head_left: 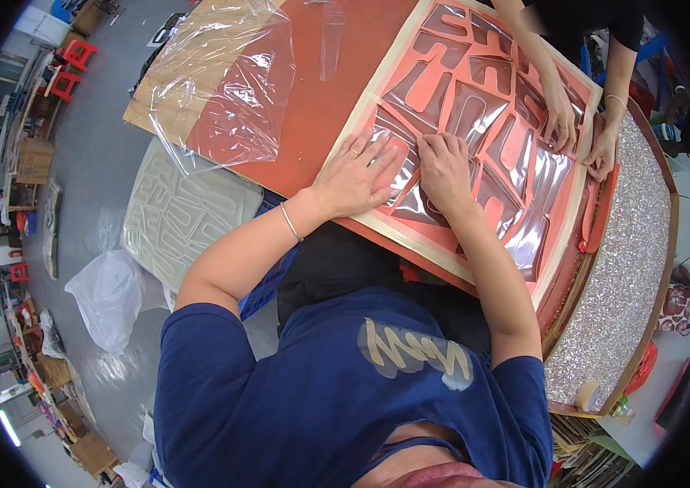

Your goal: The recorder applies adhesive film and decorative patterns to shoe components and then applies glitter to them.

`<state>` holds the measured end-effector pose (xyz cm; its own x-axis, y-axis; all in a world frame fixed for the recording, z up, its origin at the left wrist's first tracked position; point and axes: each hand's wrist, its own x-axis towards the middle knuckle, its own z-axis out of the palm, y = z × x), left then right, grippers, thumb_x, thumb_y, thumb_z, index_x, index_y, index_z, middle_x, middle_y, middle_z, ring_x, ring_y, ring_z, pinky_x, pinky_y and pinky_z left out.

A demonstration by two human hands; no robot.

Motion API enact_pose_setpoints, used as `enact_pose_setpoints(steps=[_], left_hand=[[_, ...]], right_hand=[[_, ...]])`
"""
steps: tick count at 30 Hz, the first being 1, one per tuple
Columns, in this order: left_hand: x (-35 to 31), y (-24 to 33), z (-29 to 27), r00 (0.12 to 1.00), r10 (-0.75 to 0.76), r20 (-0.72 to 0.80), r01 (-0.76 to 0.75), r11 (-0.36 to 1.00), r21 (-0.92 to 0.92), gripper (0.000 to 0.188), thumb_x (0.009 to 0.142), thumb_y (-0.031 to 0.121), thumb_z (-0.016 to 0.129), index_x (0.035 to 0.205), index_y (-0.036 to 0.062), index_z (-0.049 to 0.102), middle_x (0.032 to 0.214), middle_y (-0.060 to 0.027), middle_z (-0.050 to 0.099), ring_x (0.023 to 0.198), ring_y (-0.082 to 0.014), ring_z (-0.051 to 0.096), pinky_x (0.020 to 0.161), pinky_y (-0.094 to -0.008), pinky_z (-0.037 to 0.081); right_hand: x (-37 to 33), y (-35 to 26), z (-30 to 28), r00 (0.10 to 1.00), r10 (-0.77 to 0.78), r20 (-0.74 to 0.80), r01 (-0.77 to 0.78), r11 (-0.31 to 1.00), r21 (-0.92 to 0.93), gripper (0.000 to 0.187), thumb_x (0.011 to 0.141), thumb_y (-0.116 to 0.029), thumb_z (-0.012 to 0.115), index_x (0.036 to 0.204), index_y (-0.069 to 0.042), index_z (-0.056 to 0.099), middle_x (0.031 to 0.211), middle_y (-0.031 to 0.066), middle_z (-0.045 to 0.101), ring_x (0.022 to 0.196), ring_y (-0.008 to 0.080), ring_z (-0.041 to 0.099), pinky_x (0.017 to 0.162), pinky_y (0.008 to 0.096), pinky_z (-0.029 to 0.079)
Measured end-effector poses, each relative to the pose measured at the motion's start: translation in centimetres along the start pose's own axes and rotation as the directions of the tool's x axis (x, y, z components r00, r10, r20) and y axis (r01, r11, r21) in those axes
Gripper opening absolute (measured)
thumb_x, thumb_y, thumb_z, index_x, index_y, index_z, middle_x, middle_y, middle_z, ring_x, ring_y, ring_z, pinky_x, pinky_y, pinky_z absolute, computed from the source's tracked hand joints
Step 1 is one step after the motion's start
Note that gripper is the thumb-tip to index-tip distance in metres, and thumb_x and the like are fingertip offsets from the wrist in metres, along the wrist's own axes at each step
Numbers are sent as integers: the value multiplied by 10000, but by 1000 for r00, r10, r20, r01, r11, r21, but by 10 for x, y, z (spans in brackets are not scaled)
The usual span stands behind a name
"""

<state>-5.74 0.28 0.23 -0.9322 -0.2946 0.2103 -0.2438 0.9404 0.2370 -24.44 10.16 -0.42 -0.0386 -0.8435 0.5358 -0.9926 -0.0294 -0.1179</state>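
A coral-red panel (421,96) with shaped cut-outs, edged by a cream border, lies on the table before me. Glossy dark film pieces (469,113) fill many of its shapes. My left hand (355,172), with a ring and a bracelet, rests flat with fingers spread on the panel's near left part. Close to its right, my right hand (446,173) has its fingertips pinched together and pressed down at the edge of a cut-out. Whatever those fingertips hold is hidden under them.
A co-worker's hands (561,122) touch the panel's far right edge. Crumpled clear plastic film (235,98) covers a wooden board (190,65) on the red table (312,114). A pale moulded sheet (186,215) sits lower left, beside a white plastic bag (107,297). At right stands a glittery silver surface (609,301) bearing a tape roll (587,396).
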Motion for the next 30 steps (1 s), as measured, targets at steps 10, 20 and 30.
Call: enact_pose_setpoints(steps=[10,20,30], left_hand=[[20,18,-11,1000,-20,-4,20,1000,10,425,852,412,605,1060,42,602,1285,-220,457,1231,-406,381,1041,-480,317],[11,30,12,995,86,-58,-97,968,-231,535,868,384,592,1182,-40,498,1412,-237,336,1366,-380,251,1095,-575,182],[-13,69,0,935,91,342,-150,977,151,1114,759,789,333,1428,-90,185,1532,-222,119,1440,-328,48,1095,-598,-38]], right_hand=[[-35,19,-47,958,264,-110,-236,948,215,220,764,-15,625,982,-35,647,1051,127,589,1062,348,511,902,446,391],[-163,13,-156,805,577,-140,-592,794,-138,260,832,-40,593,1091,-39,618,1175,165,550,1162,363,470,984,461,355],[-239,24,-175,622,776,-105,-772,585,-249,405,835,-100,616,1208,27,521,1057,176,584,973,321,544,874,441,404]])
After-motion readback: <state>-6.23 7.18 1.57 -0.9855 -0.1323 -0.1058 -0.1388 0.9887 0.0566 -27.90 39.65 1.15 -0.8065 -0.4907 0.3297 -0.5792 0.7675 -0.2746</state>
